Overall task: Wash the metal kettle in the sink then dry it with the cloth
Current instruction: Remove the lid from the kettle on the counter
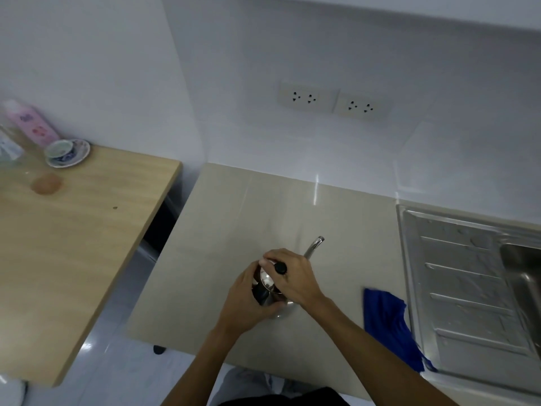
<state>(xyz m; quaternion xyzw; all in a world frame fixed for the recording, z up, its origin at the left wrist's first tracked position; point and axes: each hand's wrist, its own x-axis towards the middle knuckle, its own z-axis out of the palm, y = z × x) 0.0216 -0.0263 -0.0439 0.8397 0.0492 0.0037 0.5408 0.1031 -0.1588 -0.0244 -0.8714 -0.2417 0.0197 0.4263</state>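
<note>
A shiny metal kettle (267, 284) with a thin curved spout and a black lid knob stands on the beige counter (234, 218). My left hand (247, 303) curls round its left side. My right hand (288, 272) lies over its top with fingers curled about the lid, the black knob showing between them. Both hands hide most of the kettle body. A blue cloth (392, 326) lies on the counter to the right, touching the sink's edge. The steel sink (468, 288) with its ribbed drainboard is at the far right, its basin partly out of view.
A wooden table (73, 244) stands left of the counter, with a cup on a saucer (66, 152), a pink bottle (30, 121) and a clear container at its far corner. Two wall sockets (332, 101) sit above the counter. A dark gap separates table and counter.
</note>
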